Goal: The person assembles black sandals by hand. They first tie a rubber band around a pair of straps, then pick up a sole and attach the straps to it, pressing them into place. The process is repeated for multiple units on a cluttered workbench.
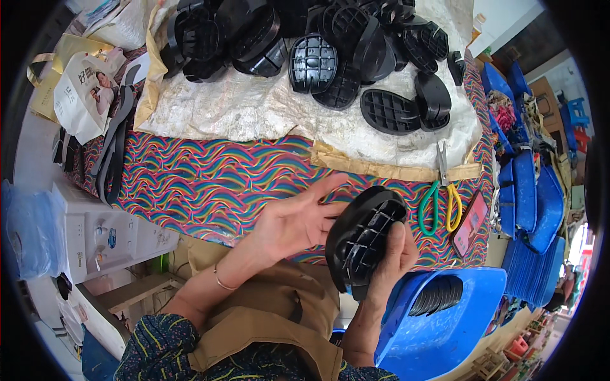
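Observation:
My right hand (pixel 395 259) grips a black plastic shoe heel (pixel 368 238), its thumb on the near side. The heel is tilted up over the table's front edge, with its ribbed grid face showing. My left hand (pixel 298 219) is open beside it, palm up and fingers spread; whether its fingertips touch the heel I cannot tell. Farther off, a pile of similar black heels (pixel 313 63) lies on a whitish woven sack (pixel 248 117). Two more, a flat-lying heel (pixel 389 112) and one on its side (pixel 433 98), sit near the sack's front right.
A colourful wavy-patterned cloth (pixel 190 181) covers the table. Scissors (pixel 440 203) with green and yellow handles and a phone (pixel 470 222) lie at right. A blue bin (pixel 457 324) with stacked black pieces (pixel 437 295) stands below. Black strips (pixel 114 143) and a paper bag (pixel 81 95) are left.

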`<state>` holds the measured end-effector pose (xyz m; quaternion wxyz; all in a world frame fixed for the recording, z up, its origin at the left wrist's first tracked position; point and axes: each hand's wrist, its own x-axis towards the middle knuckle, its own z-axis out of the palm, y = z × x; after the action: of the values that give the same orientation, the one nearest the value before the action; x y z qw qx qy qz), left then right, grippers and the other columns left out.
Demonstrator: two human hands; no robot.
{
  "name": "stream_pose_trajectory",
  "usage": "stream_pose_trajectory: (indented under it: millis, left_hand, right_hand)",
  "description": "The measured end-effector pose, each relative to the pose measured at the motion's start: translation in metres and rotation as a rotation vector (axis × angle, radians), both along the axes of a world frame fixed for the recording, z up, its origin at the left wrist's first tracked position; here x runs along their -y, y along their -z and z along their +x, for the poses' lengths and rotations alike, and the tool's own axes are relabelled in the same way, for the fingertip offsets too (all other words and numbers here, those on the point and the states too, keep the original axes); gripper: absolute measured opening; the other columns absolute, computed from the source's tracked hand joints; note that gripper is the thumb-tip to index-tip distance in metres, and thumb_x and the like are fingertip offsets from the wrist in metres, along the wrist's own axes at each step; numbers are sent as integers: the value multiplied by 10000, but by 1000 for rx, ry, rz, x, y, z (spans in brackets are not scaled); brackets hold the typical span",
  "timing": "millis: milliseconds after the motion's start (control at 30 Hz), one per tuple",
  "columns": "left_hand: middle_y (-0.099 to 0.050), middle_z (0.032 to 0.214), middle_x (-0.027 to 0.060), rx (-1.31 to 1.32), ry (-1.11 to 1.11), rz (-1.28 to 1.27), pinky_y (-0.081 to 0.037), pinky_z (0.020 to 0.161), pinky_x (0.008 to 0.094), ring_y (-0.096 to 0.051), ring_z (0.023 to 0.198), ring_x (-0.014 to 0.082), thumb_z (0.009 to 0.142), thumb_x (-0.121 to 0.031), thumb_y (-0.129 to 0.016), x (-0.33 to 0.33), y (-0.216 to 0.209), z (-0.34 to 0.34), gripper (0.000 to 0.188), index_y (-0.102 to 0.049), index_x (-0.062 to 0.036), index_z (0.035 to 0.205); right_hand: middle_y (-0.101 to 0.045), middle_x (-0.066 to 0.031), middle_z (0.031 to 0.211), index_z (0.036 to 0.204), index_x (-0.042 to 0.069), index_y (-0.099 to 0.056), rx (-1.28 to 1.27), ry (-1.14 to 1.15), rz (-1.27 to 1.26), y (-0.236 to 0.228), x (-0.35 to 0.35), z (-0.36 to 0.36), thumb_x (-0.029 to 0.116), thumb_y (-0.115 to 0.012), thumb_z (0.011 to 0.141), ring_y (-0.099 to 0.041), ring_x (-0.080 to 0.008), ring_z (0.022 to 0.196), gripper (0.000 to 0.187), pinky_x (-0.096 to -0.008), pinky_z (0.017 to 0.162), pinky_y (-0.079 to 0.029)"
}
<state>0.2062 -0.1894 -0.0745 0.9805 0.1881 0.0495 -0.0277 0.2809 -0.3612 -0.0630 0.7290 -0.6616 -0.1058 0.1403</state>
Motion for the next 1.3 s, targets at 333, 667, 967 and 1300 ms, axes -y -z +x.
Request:
stream_pose_trajectory:
  millis: [333, 667, 967, 1300]
  left_hand:
    - [-507, 1371, 120, -154, -9, 452, -438, 1038, 384, -546, 1210, 191, 1068, -386, -344, 30, -10, -16, 587, -289, 13, 1494]
    - [-594, 829, 27, -224, -289, 1207, -486, 523, 229, -549, 655, 70, 1029, -164, -473, 47, 3, -14, 397, -456, -19, 1398]
    - [-657, 840, 92, 18, -375, 1167, -484, 630, 303, -637, 722, 151, 1032, -248, -467, 21, 1, 11, 404, -503, 6, 1345]
    - [-642, 830, 206, -8, -502, 1587, -515, 695, 359, -668, 753, 320, 1032, -247, -470, 32, -14, 6, 354, -528, 28, 1247]
  right_hand:
    - [-698, -94, 993, 1160, -47, -638, 366, 210, -289, 4, -5, 10, 240, -486, 1031, -623, -126, 869, 349, -264, 782, -482]
    - [-667, -20, 874, 1088, -26, -651, 487, 329, -308, 10, -16, -4, 201, -478, 1034, -556, -58, 746, 291, -217, 652, -443]
    - [-669, -20, 881, 1085, -35, -652, 447, 283, -290, 16, -3, -6, 224, -479, 1032, -571, -60, 760, 316, -218, 671, -464]
    - [-707, -132, 990, 1179, -92, -620, 246, 204, -205, 16, 4, -14, 155, -526, 996, -643, -153, 856, 321, -292, 788, -505]
